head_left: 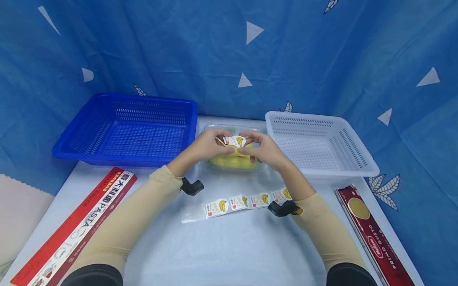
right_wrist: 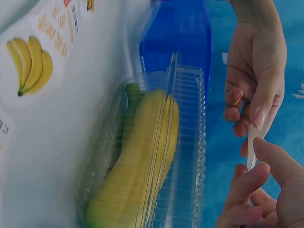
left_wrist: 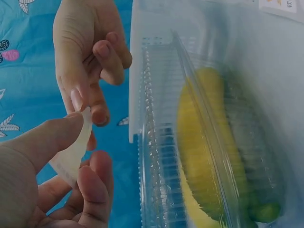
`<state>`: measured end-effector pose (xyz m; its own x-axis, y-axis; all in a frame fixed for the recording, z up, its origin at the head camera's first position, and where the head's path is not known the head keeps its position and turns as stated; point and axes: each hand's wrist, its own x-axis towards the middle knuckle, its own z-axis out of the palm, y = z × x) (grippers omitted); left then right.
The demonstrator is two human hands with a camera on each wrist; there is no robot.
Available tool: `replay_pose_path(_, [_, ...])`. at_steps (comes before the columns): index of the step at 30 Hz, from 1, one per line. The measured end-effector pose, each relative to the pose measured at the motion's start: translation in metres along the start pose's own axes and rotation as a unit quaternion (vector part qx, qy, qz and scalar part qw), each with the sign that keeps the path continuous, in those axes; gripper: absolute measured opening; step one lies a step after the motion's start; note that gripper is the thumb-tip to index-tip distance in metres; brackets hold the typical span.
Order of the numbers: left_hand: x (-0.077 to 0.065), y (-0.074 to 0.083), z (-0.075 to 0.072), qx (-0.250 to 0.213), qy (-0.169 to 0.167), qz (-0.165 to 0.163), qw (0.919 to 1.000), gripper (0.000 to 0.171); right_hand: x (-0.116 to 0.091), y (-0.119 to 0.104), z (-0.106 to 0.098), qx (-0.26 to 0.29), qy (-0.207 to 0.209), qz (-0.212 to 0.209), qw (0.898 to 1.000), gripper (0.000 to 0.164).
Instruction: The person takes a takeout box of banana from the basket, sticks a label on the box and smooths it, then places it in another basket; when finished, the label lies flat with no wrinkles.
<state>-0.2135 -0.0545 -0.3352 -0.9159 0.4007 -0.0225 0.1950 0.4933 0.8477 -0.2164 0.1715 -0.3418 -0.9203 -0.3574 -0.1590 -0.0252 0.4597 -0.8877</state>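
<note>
I watch remotely as a person's left hand (head_left: pixel 211 144) and right hand (head_left: pixel 266 150) steady a small white paper label printed with yellow bananas (head_left: pixel 229 140) over a clear plastic clamshell box (right_wrist: pixel 187 142) on the white worktop (head_left: pixel 229 246).
Both hands' fingers are nearly closed, pinching the label's edges, probably to keep it flat and its back clean. The hands mask part of the box; ribbed plastic blurs the yellow fruit (right_wrist: pixel 137 166) inside, and a black wrist mount (head_left: pixel 282 208) partly obscures the label strip (head_left: pixel 239 202).

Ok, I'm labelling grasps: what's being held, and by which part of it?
A banana sticker, held by its edges: the left hand at one side, the right hand at the other.
</note>
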Motion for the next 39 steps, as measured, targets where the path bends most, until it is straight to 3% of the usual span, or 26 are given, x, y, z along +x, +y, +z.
replay_pose_path(7, [0.014, 0.0, 0.001, 0.026, 0.007, -0.02, 0.9994, 0.056, 0.012, 0.008, -0.006, -0.027, 0.002, -0.001, 1.0, 0.063])
replay_pose_path(15, [0.027, 0.0, 0.002, 0.07, 0.032, -0.031, 0.9965, 0.052, 0.016, 0.008, -0.01, -0.019, 0.001, 0.006, 1.0, 0.058])
replay_pose_path(21, [0.033, -0.005, 0.003, 0.104, 0.011, -0.04, 0.9936, 0.053, 0.021, 0.007, -0.009, -0.036, -0.006, 0.026, 0.999, 0.052])
replay_pose_path(25, [0.036, -0.005, 0.004, 0.118, -0.008, -0.051, 0.9917, 0.058, 0.025, 0.008, -0.007, -0.076, -0.007, 0.011, 0.997, 0.051])
replay_pose_path(30, [0.039, -0.003, 0.006, 0.125, -0.009, -0.062, 0.9902, 0.058, 0.032, 0.01, -0.005, -0.14, -0.001, -0.017, 0.99, 0.051])
replay_pose_path(39, [0.044, -0.005, 0.009, 0.144, -0.001, -0.085, 0.9858, 0.058, 0.038, 0.009, -0.001, -0.185, 0.019, -0.018, 0.982, 0.047])
